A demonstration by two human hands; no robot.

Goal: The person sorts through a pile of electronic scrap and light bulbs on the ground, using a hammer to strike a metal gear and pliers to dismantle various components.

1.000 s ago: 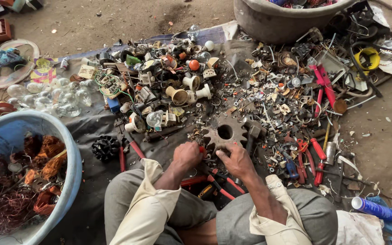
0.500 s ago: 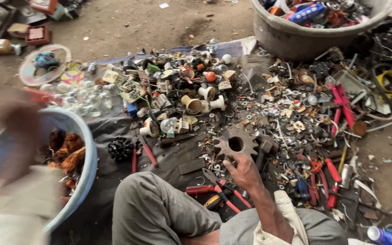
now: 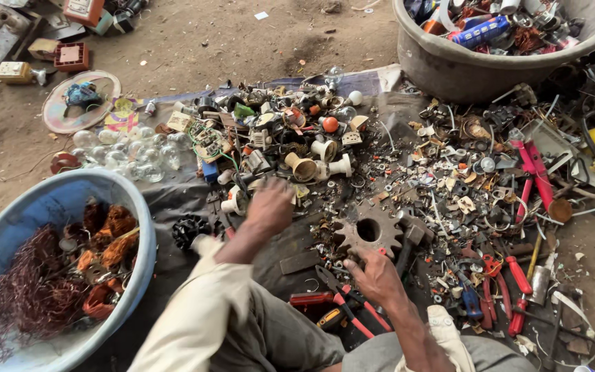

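Dirt ground, dark cloth (image 3: pixel 173 200) strewn with scrap. Right hand (image 3: pixel 377 275): fingers curled on rusty gear (image 3: pixel 369 232). Left hand (image 3: pixel 270 205): blurred, grip unclear, beside white fittings (image 3: pixel 325 158). Blue tub (image 3: pixel 49 200) nearby.

an outdoor scrap-sorting yard: dirt ground (image 3: pixel 242 41), heaped metal scrap (image 3: pixel 449 179), sorting tubs (image 3: pixel 449 62).

The left hand (image 3: pixel 270 207) is motion-blurred, hiding whatever its grip holds, while the blue basin (image 3: pixel 63 200) and grey tub (image 3: pixel 449 62) are cut off by the edges.
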